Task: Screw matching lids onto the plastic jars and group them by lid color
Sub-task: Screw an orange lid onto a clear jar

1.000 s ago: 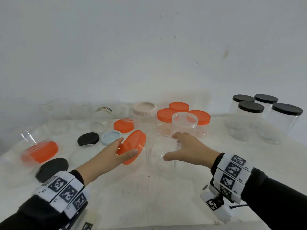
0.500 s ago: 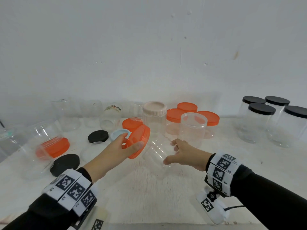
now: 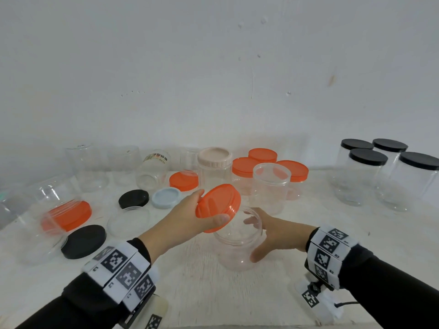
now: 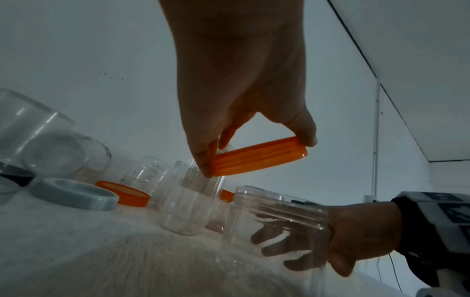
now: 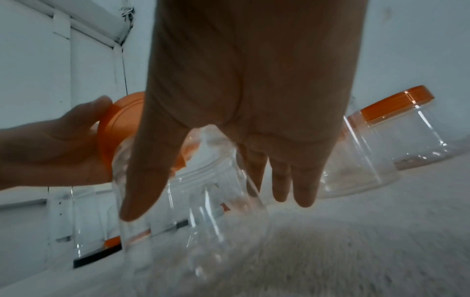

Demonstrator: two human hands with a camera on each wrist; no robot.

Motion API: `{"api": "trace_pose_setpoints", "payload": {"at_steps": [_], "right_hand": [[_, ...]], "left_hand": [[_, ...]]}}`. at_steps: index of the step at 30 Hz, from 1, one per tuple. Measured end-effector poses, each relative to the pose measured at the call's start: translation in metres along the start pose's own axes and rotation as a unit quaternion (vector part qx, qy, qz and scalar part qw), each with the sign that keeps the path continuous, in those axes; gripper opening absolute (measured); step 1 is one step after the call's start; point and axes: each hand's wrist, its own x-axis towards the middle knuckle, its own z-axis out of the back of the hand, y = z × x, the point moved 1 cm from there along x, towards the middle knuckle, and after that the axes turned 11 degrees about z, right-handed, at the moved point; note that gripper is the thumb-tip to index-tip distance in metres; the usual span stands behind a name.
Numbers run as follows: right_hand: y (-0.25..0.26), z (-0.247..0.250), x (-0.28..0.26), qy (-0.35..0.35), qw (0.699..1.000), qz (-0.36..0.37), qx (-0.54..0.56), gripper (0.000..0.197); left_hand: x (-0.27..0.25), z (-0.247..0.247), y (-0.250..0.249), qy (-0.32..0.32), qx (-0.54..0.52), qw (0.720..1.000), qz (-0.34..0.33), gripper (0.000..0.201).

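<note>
An orange lid (image 3: 221,203) is pinched by its rim between the thumb and fingers of my left hand (image 3: 206,210). It is tilted and sits just above the left edge of a clear open jar (image 3: 237,245). My right hand (image 3: 256,238) grips that jar from the right, thumb in front and fingers behind. The jar stands mouth up on the white table (image 3: 237,295). The left wrist view shows the lid (image 4: 259,158) above and left of the jar (image 4: 274,217). In the right wrist view, my fingers wrap the jar (image 5: 193,201) and the lid (image 5: 119,120) is beside its mouth.
Orange-lidded jars (image 3: 292,170) and an open jar (image 3: 270,186) stand behind my hands, with a beige-lidded jar (image 3: 215,162) to their left. Several black-lidded jars (image 3: 368,167) are at the far right. Loose black (image 3: 83,241), pale blue (image 3: 166,197) and orange (image 3: 184,180) lids lie at the left among open jars.
My left hand has carried the orange lid to the right, over the jar's mouth. My right hand has drawn the jar nearer and turned it from tilted to mouth up.
</note>
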Motion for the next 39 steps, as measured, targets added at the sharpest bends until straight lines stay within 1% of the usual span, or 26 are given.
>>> {"api": "trace_pose_setpoints", "payload": {"at_steps": [2,3,5,6,10,13,17,20,22,24,26,29,30,32,34,36,39], "right_hand": [[-0.003,0.001,0.001,-0.007,1.0,0.006,0.008,0.103],[-0.004,0.001,0.001,-0.009,1.0,0.008,0.012,0.1],[-0.006,0.0,0.002,-0.009,1.0,0.014,0.022,0.1],[-0.006,-0.001,0.002,-0.006,0.999,0.017,0.026,0.101],[-0.008,-0.002,0.001,-0.003,0.999,0.025,0.033,0.109],[-0.008,-0.002,0.001,-0.006,0.999,0.03,0.036,0.109],[-0.011,-0.003,0.0,-0.01,0.999,0.021,0.034,0.105],[-0.012,-0.003,0.001,-0.01,0.999,0.016,0.036,0.105],[-0.011,-0.002,0.0,-0.005,0.999,0.011,0.033,0.107],[-0.008,0.002,-0.001,0.003,1.0,0.012,0.026,0.113],[0.001,0.011,-0.003,-0.004,1.0,0.024,0.011,0.118],[0.024,0.025,-0.002,-0.03,0.997,0.061,-0.029,0.115],[0.033,0.026,0.0,-0.022,0.996,0.068,-0.053,0.113],[0.05,0.021,0.006,0.02,0.989,0.07,-0.125,0.112],[0.064,0.013,0.014,0.058,0.972,0.063,-0.221,0.113],[0.074,0.008,0.019,0.082,0.95,0.049,-0.299,0.112],[0.084,0.007,0.023,0.105,0.929,0.03,-0.353,0.108]], "left_hand": [[0.002,-0.006,-0.002,0.006,0.018,1.0,-0.009,0.124],[0.003,-0.009,-0.004,0.008,0.03,0.999,-0.016,0.118],[0.004,-0.015,-0.009,0.009,0.065,0.997,-0.031,0.103],[0.005,-0.019,-0.012,0.011,0.083,0.996,-0.035,0.1],[0.008,-0.031,-0.023,0.022,0.133,0.99,-0.039,0.105],[0.008,-0.037,-0.026,0.026,0.143,0.989,-0.04,0.101],[0.005,-0.043,-0.02,0.024,0.163,0.985,-0.046,0.109],[0.005,-0.045,-0.016,0.014,0.145,0.988,-0.049,0.111],[0.006,-0.045,-0.011,0.026,0.105,0.993,-0.045,0.125],[0.006,-0.043,-0.004,0.051,0.055,0.997,-0.034,0.141],[0.007,-0.039,0.007,0.077,0.032,0.996,-0.009,0.148],[0.008,-0.037,0.022,0.12,0.024,0.992,0.029,0.145],[0.009,-0.038,0.026,0.127,0.019,0.991,0.029,0.141],[0.012,-0.041,0.03,0.13,0.002,0.991,0.011,0.125],[0.014,-0.044,0.031,0.131,-0.012,0.991,0.003,0.113],[0.016,-0.045,0.033,0.133,-0.026,0.991,0.007,0.109],[0.017,-0.045,0.036,0.128,-0.035,0.991,0.003,0.106]]}}
